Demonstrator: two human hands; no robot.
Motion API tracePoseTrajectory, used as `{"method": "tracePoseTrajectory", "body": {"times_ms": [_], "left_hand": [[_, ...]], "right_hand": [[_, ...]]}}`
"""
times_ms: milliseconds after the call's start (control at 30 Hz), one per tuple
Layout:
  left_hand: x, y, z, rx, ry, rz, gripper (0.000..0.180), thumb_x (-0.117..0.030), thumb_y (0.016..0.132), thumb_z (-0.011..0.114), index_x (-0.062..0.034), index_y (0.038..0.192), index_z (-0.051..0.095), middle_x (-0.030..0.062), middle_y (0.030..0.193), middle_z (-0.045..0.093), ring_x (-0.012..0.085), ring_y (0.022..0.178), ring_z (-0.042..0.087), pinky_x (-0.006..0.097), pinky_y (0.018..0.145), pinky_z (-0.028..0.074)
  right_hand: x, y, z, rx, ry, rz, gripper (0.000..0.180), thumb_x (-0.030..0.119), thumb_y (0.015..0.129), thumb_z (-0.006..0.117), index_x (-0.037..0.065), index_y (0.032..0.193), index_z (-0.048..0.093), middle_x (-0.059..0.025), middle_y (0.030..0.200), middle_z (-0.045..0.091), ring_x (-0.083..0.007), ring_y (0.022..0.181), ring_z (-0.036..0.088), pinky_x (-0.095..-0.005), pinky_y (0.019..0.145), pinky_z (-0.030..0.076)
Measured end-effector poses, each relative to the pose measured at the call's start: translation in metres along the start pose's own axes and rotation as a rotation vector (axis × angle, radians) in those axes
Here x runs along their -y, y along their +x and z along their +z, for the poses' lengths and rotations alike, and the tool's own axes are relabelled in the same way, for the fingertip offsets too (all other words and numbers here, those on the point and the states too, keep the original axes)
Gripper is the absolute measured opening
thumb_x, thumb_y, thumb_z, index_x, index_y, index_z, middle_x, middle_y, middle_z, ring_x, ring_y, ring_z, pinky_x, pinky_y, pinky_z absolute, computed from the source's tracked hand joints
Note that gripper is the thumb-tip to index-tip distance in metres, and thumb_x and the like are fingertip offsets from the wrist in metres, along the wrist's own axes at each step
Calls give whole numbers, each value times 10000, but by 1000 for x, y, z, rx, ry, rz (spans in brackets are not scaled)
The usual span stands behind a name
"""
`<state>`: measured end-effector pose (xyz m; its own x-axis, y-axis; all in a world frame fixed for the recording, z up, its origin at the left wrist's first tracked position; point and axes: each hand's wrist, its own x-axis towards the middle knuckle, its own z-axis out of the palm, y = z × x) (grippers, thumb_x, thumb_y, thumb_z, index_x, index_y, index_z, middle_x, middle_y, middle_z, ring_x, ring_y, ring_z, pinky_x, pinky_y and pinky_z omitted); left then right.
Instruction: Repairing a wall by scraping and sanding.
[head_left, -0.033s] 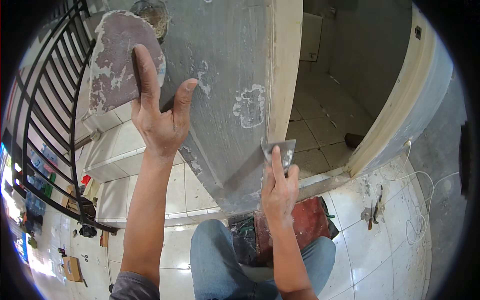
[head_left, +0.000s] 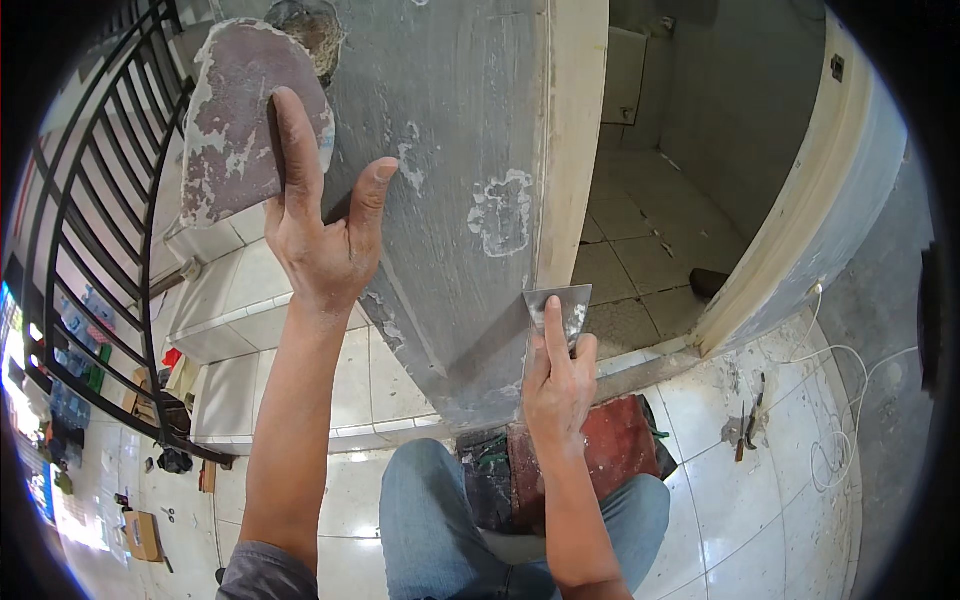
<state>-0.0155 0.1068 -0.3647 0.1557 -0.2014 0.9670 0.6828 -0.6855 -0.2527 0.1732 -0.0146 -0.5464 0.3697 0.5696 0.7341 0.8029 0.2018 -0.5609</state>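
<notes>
Board (head_left: 240,160), flat, purple-brown and crusted with pale residue, is carried by the left hand (head_left: 325,250) in the head view, before the left side of the grey wall (head_left: 440,120). The index finger lies along its face while the thumb stands clear of it; the other fingers are hidden, presumably propping it from behind, so their exact hold cannot be told. Held like this, the crusted face is left mostly uncovered, likely so that it stays within reach.

The right hand (head_left: 562,390) is closed around a scraper (head_left: 576,298), index finger laid along the metal blade, probably to steady it. The blade sits by the wall's lower right edge, near the foot of the cream door frame (head_left: 568,140); whether it touches either cannot be told.

Below the wall's bottom edge lies a red-brown sheet-like thing (head_left: 625,435). Toward the right of the tiled floor (head_left: 715,500), two slim hand tools (head_left: 741,450) lie close together, perhaps put there to be out of the way.
</notes>
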Motion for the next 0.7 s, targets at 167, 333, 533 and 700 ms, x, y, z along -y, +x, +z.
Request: {"method": "tracePoseTrajectory", "body": {"times_ms": [167,333,533,700], "left_hand": [[1,0,0,-13,-31,-13,780,-295,941,778,104,1513,430,232,1561,487,390,1413,510,413,1137,425],[-2,-2,1,16,4,-6,781,-289,941,777,99,1519,423,234,1562,484,393,1417,505,419,1145,420],[1,0,0,-3,-17,-13,785,-291,941,777,104,1518,420,239,1569,472,384,1420,504,422,1148,420],[0,0,-1,12,-2,0,789,-289,943,777,105,1521,412,238,1575,464,386,1423,499,422,1151,418]], "right_hand": [[12,24,-1,-29,-1,-45,581,81,958,685,225,1508,566,-116,836,449,-289,628,527,-433,544,476],[4,10,-2,22,1,22,509,96,978,671,177,1476,607,-103,822,426,-254,671,447,-400,588,425],[3,11,-4,20,4,-1,514,114,986,671,178,1489,592,-102,820,421,-261,665,466,-400,574,432],[0,14,-1,8,-35,-17,547,132,975,687,218,1503,574,-109,842,440,-282,631,486,-421,538,444]]}}
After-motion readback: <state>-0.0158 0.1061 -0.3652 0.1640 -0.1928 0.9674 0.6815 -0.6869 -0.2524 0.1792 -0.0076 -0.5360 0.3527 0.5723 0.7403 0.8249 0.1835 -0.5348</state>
